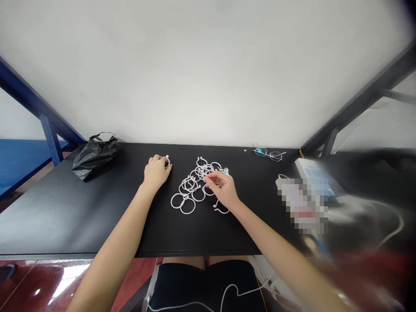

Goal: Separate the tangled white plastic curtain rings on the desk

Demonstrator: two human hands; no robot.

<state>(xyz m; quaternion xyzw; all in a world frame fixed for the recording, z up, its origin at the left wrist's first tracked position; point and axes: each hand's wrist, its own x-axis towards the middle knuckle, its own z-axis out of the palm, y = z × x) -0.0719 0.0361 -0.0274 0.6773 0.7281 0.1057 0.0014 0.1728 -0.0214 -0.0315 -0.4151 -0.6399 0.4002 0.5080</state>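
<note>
1. Dark shorts (pixel 182 286) lie closest to us, with a white cable (pixel 238 295) trailing over them, below the front edge of the black worktop (pixel 48 221).
2. At the far left of the worktop we see a crumpled black bag (pixel 97 157), near the wall (pixel 201 86).
3. Next comes our left hand (pixel 157 172); its fingers are bent and narrow, holding a white ring (pixel 168 164) between thumb and fingertips, close to the worktop and apart from the pile.
4. Between our hands is the pile (pixel 201 170) of white rings, overlapping and tangled; at least some have gaps with knobbed ends.
5. Our right hand (pixel 224 188) is over the pile's right side, thumb and forefinger close together; we cannot tell whether they grip anything. An open ring (pixel 222 212) shows just below this hand.
6. As far as we can judge, the handling is at an early stage: one ring is away on the left, while most lie bunched together.
7. Further right we find glasses (pixel 268 154), then a white box (pixel 313 173) beside blurred things that we cannot make out.
</note>
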